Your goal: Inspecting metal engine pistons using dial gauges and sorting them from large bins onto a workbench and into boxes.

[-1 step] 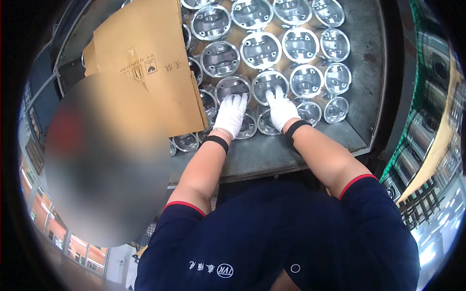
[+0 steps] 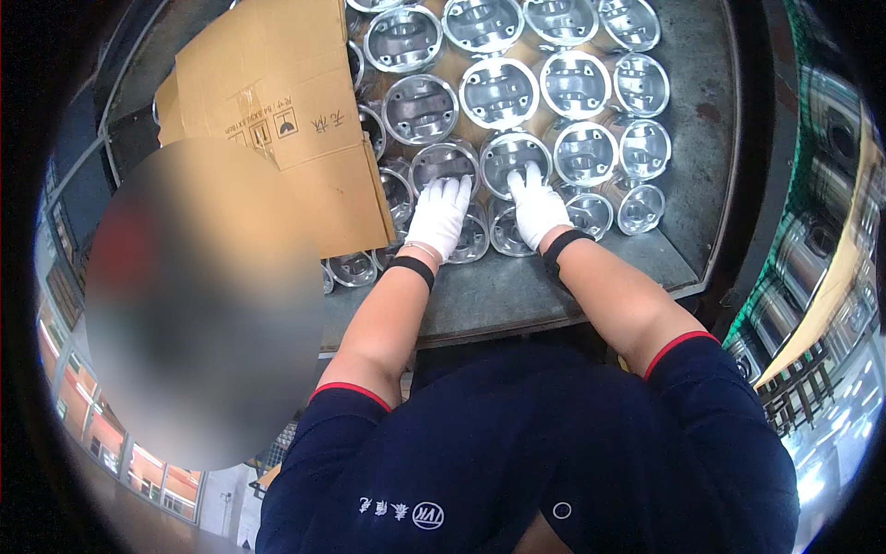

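Rows of shiny metal pistons stand with their open ends up in a grey metal bin (image 2: 517, 300). My left hand (image 2: 437, 218), in a white glove, hooks its fingers over the near rim of one piston (image 2: 445, 159). Beside it, my right hand (image 2: 539, 210), gloved alike, has fingertips inside the opening of the neighbouring piston (image 2: 513, 152). Both hands appear closed on the near walls of these pistons; the thumbs are mostly hidden. Partly beneath the hands are two nearer pistons, one by the left palm (image 2: 474, 236) and one by the right palm (image 2: 506, 233).
A brown cardboard sheet (image 2: 323, 198) covers pistons on the left side of the bin. The bin's wall (image 2: 692, 120) rises at the right. Beyond it are green mesh (image 2: 784, 222) and more stacked metal pistons (image 2: 798, 268). A blurred oval hides the left area.
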Demonstrator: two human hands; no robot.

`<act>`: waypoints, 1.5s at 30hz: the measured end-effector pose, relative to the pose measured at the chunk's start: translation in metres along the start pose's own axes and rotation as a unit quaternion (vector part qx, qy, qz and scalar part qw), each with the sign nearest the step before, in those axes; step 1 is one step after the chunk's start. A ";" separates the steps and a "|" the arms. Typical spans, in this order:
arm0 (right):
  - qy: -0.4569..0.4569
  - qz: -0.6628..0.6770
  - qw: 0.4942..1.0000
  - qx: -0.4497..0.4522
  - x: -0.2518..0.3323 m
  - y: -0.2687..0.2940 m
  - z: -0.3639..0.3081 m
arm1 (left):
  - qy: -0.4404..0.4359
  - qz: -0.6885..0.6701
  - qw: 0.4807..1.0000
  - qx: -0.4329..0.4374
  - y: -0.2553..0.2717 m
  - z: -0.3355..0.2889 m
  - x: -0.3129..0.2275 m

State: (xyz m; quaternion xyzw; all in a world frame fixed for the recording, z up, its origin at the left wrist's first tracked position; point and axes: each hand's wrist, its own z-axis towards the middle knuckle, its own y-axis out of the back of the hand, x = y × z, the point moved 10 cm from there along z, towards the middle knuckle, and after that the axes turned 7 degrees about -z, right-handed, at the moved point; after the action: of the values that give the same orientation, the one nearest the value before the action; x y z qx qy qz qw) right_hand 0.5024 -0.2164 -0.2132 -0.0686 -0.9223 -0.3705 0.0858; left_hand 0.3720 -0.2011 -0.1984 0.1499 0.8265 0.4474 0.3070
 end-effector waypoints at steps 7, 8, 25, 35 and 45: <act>-0.010 0.064 0.998 -0.013 0.001 0.007 -0.007 | 0.029 -0.016 0.999 0.018 0.002 0.000 0.000; -0.003 0.068 0.997 -0.032 -0.001 0.015 -0.011 | 0.032 -0.022 0.999 0.032 0.002 0.003 -0.003; -0.131 0.314 0.873 -0.349 -0.150 0.302 -0.418 | 0.066 0.107 0.978 0.168 0.092 -0.002 -0.071; -0.369 0.229 0.847 -0.306 -0.366 0.233 -0.547 | -0.204 0.094 0.972 0.067 0.308 -0.028 -0.330; -0.214 0.164 0.800 -0.536 -0.318 0.231 -0.619 | -0.501 0.196 0.843 -0.021 0.348 0.014 -0.589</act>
State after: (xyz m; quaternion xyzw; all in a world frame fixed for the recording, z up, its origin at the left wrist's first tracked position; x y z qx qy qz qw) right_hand 0.9230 -0.5015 0.3152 -0.3310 -0.5462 -0.7624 -0.1048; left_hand 0.8233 -0.3063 0.3050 0.5062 0.5039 0.3795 0.5881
